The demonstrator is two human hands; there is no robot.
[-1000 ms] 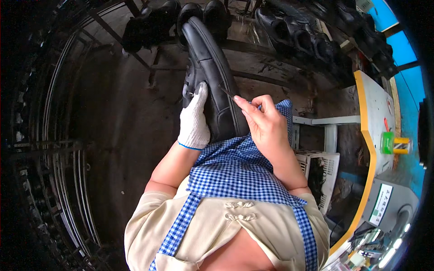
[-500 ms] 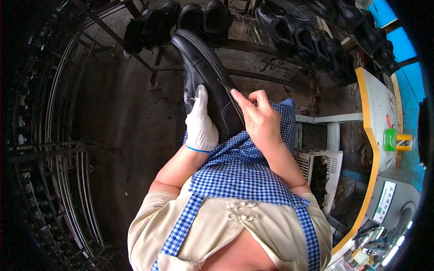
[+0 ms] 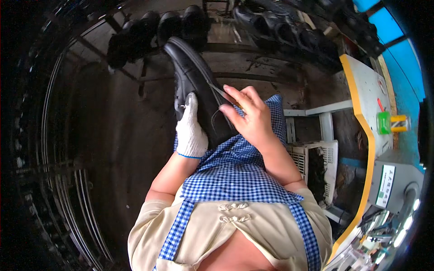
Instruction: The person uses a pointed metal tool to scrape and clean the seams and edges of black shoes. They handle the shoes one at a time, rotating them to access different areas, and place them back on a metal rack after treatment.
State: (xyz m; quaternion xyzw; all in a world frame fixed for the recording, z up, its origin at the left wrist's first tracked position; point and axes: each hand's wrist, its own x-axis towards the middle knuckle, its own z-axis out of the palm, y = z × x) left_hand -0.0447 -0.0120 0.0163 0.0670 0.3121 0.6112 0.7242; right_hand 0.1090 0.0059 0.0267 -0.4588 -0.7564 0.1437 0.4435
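Observation:
A black leather shoe (image 3: 195, 74) lies on its side above my lap, its toe pointing up and away and its sole edge facing right. My left hand (image 3: 191, 131), in a white knitted glove with a blue cuff, grips the shoe by its upper, thumb on top near the opening; the other fingers are hidden underneath. My bare right hand (image 3: 253, 115) pinches a slim pointed metal tool (image 3: 218, 90) with a yellowish part by the fingers. The tool's tip meets the seam between upper and sole. I cannot make out its exact kind.
Black shoes (image 3: 195, 27) stand on a dark metal rack ahead, with more shoes (image 3: 287, 34) at far right. To my right are a yellow-edged white table (image 3: 359, 86), a green container (image 3: 384, 123), a grey machine (image 3: 398, 180) and a white plastic crate (image 3: 331, 169). Metal racking lines the left.
The view has shifted, so most things appear further left. My right hand has turned, its thumb now apart from the index finger, and more of the pointed tool shows.

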